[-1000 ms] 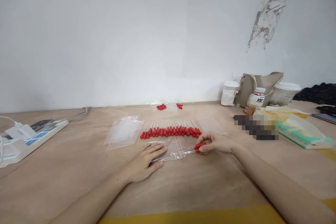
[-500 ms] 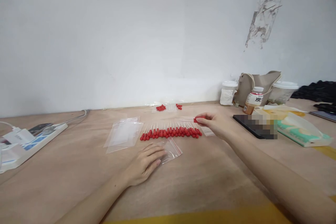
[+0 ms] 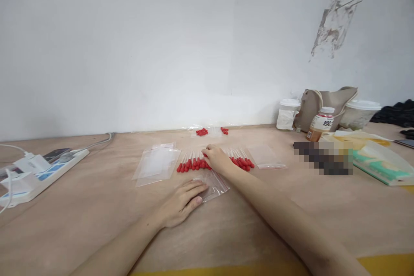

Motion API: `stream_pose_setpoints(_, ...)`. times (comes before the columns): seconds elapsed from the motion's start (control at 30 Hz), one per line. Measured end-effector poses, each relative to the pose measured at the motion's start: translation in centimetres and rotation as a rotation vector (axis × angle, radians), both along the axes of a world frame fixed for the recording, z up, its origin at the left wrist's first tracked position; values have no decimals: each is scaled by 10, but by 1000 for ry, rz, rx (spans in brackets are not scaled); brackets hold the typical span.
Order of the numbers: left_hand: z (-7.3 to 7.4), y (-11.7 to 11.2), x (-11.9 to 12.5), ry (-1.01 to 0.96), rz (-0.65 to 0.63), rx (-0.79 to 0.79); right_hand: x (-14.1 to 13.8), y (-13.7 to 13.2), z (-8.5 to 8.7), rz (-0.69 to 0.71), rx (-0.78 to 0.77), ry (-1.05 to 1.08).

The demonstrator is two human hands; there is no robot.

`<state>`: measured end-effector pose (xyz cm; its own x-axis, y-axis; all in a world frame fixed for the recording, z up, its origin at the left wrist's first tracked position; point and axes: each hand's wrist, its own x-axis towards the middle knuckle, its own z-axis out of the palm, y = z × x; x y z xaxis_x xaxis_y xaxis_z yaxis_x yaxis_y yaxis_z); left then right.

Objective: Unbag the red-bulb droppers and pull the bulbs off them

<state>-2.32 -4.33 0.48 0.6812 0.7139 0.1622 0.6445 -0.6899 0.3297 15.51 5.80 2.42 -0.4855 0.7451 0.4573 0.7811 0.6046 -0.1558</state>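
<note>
A row of thin pale sticks with red tips point(image 3: 194, 164) lies side by side on the table, tips toward me. My right hand point(image 3: 215, 157) reaches over the middle of this row, fingers pinched, with a bit of red showing at the fingertips; the forearm and hand cover part of the row. My left hand point(image 3: 186, 200) lies flat, palm down, its fingers resting on a clear zip bag point(image 3: 215, 187) just in front of the row. More clear bags point(image 3: 157, 164) are stacked left of the row, and another clear bag point(image 3: 267, 157) lies to the right.
Near the wall, small red pieces point(image 3: 202, 131) lie on clear plastic. A power strip point(image 3: 61, 172) with chargers stands at left. On the right are a lidded cup point(image 3: 287, 114), a bottle point(image 3: 321, 125), a grey bag point(image 3: 302, 112), a dark blurred object point(image 3: 323, 159) and a tissue pack point(image 3: 381, 166).
My right hand has moved left, from beyond the row's right end to its middle, uncovering the bag at right. My left hand stays on the zip bag. The view has shifted slightly.
</note>
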Motion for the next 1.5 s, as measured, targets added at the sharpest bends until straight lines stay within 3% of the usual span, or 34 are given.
stream_pose_setpoints(0.23, 1, -1, 0, 12, -2, 8, 10, -5, 1, 13, -18, 8)
stream_pose_setpoints(0.43, -2, 1, -1, -39, 62, 54, 40, -39, 1, -21, 12, 166)
stream_pose_setpoints(0.67, -7, 6, 1, -140, 125, 83, 67, -81, -22, -155, -233, 286)
stream_pose_setpoints(0.93, -1, 4, 1, -10, 98, 6, 59, -72, -32, -154, -403, 393)
stream_pose_setpoints(1.1, -2, 6, -2, 138, 10, -19, 70, -77, -26, -206, -433, 180)
stream_pose_setpoints(1.23, -1, 4, 0, 82, 16, 3, 71, -74, -6, -172, -254, 146)
stream_pose_setpoints(1.33, -2, 6, 2, -90, 150, 34, 59, -60, 9, -213, -103, 155)
stream_pose_setpoints(1.5, -9, 16, -3, -208, 662, 188, 21, -27, 13, -354, -89, 131)
